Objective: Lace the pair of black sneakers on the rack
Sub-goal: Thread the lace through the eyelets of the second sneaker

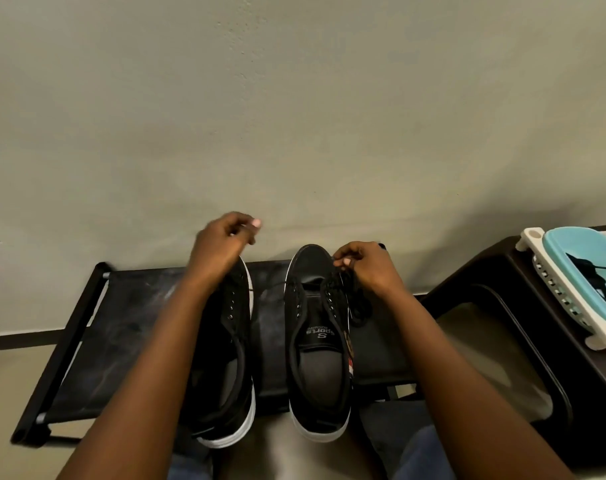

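Two black sneakers with white soles stand side by side on a low black rack, toes toward the wall. The left sneaker has bare eyelets and is partly hidden by my left forearm. The right sneaker has a black lace through its front eyelets, with loose lace bunched at its right side. My left hand is raised above the left sneaker's toe, fingers curled, pinching a thin lace end that runs across to the right sneaker. My right hand pinches the lace at the right sneaker's toe-side eyelets.
A dark stool or table stands at the right, close to the rack. On it sits a white and teal basket holding another black lace. A plain wall rises right behind the rack. My knees in jeans are at the bottom edge.
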